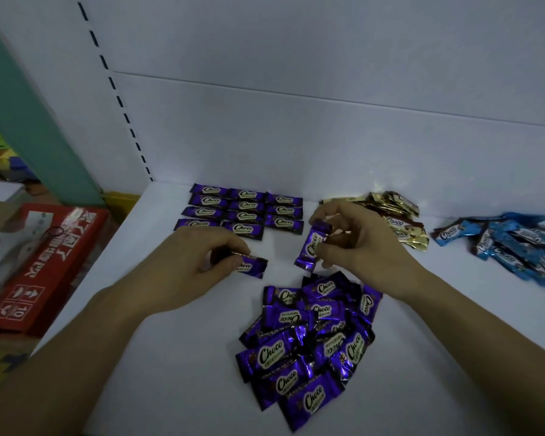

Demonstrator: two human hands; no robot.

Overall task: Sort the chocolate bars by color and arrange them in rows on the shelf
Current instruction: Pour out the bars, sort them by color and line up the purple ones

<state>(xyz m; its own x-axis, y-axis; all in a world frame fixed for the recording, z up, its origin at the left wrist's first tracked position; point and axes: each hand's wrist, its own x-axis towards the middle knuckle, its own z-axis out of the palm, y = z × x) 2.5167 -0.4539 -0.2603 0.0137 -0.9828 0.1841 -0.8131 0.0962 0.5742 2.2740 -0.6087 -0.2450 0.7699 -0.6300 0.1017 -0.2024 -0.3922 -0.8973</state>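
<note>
On the white shelf (438, 325), several purple chocolate bars lie in neat rows (246, 210) near the back wall. A loose heap of purple bars (309, 338) lies in front of me. My left hand (202, 259) pinches one purple bar (250, 266) flat against the shelf, just below the rows. My right hand (356, 243) holds another purple bar (313, 247) upright, slightly tilted, above the heap. A gold pile (400, 218) sits behind my right hand, partly hidden by it. A blue pile (504, 243) lies at the far right.
The shelf's white back wall (328, 89) rises close behind the rows. A slotted upright (120, 99) marks the left end. Beyond the shelf's left edge sits a red carton (41, 262) beside a teal pillar (32, 105).
</note>
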